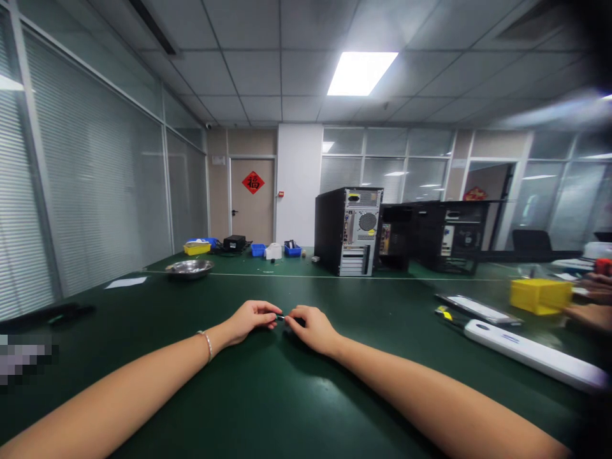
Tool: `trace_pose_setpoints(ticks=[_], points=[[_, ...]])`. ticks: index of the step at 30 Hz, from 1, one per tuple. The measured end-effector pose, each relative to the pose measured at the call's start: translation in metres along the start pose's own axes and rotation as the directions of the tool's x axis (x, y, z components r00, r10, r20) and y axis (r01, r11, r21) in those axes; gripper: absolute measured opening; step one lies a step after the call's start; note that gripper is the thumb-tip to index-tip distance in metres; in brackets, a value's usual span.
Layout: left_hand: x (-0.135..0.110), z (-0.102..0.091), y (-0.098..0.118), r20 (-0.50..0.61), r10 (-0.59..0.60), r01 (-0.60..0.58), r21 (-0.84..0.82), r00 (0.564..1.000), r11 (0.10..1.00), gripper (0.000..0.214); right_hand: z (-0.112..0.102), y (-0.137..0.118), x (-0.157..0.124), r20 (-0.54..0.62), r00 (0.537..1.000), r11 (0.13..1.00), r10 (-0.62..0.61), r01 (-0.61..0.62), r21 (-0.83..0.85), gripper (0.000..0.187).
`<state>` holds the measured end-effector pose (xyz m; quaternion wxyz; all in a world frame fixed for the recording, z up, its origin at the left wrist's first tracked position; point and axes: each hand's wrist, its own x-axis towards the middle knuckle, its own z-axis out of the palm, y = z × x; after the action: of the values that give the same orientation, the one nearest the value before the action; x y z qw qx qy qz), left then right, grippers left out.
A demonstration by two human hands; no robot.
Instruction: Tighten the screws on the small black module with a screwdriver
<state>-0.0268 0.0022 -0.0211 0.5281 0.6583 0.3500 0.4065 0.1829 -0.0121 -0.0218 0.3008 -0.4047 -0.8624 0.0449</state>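
A small dark object [280, 317] with a pale, shiny part shows between my fingertips, just above the green table; its kind is too small to make out. My left hand [253, 320], with a bracelet [206, 345] at the wrist, pinches its left end between thumb and fingers. From the other side my right hand [312, 326] closes its thumb and fingers on the right end. Most of the object is hidden by the fingers of both hands.
A metal bowl [190, 268] and white paper [126, 282] lie left. Computer cases [329, 233] stand behind. At right are a white power strip [530, 354], a flat device [478, 308] and a yellow box [540, 296], with another person's hand [590, 315] beside it.
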Motion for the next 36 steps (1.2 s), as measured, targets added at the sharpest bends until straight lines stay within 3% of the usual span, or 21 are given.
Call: trace_pose_setpoints(ticks=[5,21,31,36], points=[[-0.0004,0.0006,0.0012,0.043,-0.010,0.010,0.009,0.999,1.000,0.036,-0.0011,-0.0021,-0.0003,0.023,0.999,0.999,-0.033,0.033,0.006,0.033],[0.0019,-0.0004,-0.0021,0.030,0.017,-0.018,0.037,0.999,0.999,0.032,0.0005,-0.0021,0.0000,0.032,0.999,0.999,-0.040,0.039,0.002,0.034],[0.0064,-0.0015,-0.0053,-0.122,0.020,-0.042,-0.185,0.992,0.982,0.034,0.0041,0.0000,0.0005,0.015,0.997,0.997,-0.072,0.072,-0.001,0.028],[0.0055,0.0006,-0.0047,-0.145,0.005,-0.042,-0.255,0.989,0.966,0.036,0.0020,-0.0026,-0.0009,0.015,0.998,0.998,-0.061,0.061,-0.014,0.029]])
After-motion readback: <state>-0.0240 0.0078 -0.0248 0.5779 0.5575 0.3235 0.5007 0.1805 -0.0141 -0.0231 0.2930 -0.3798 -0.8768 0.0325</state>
